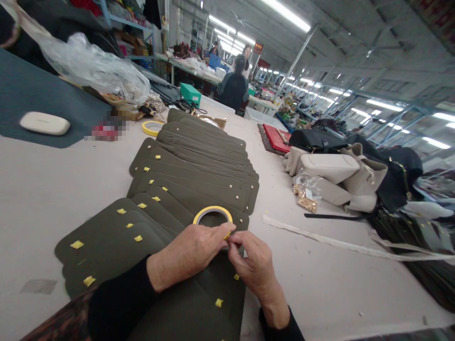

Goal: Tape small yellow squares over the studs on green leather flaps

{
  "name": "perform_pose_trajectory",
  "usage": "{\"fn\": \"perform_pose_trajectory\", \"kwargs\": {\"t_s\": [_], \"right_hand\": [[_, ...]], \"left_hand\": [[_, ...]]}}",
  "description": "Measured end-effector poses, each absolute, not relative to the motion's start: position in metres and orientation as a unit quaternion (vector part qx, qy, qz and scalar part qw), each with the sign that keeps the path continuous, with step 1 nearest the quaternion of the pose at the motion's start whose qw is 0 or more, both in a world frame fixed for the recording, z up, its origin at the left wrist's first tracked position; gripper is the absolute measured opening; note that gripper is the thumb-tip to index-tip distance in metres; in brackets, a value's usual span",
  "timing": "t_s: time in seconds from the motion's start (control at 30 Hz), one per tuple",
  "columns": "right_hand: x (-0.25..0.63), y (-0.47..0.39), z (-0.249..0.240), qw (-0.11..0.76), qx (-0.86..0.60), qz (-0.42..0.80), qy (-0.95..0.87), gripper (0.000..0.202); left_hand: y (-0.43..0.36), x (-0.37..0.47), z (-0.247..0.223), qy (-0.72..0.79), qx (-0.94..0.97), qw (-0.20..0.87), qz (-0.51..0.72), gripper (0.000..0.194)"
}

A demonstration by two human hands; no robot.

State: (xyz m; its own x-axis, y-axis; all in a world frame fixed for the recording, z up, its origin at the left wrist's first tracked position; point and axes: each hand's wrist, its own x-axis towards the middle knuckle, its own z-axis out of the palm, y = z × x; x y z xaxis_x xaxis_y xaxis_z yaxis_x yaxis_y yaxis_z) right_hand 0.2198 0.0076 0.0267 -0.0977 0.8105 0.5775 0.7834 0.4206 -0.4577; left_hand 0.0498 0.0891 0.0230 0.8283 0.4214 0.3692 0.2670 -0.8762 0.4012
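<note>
left grip (197, 251): closed on yellow tape roll (213, 208) rim | right grip (251, 259): pinched at roll's near edge

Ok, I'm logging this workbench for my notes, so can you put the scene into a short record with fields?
Left hand: the left hand grips a yellow tape roll
Right hand: the right hand has its fingertips together at the roll's near edge; any tape between them is too small to tell
Under the hands: overlapping dark panels, some with yellow tape pieces, some with small metal studs
Far left: a second tape roll, a white case
Right side: pale bag, clear packet of gold-coloured pieces
</note>
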Motion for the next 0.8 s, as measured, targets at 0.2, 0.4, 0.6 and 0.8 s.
{"fn": "perform_pose_trajectory", "kwargs": {"t_s": [0.2,0.4,0.6,0.8], "right_hand": [[0.213,0.004,0.022,0.405,-0.585,-0.039,-0.702,0.015],[0.205,0.004,0.024,0.496,-0.679,0.164,-0.516,0.011],[0.223,0.018,0.015,0.555,-0.684,0.325,-0.343,0.02],[0.262,0.027,0.003,0.542,-0.685,0.355,-0.333,0.033]], "left_hand": [[0.087,0.055,0.025,0.2,0.941,0.176,0.209,0.011],[0.085,0.066,0.025,0.215,0.937,0.103,0.255,0.018],[0.069,0.068,0.027,0.176,0.914,0.121,0.344,0.018],[0.074,0.074,0.02,0.227,0.942,0.029,0.246,0.012]]}}
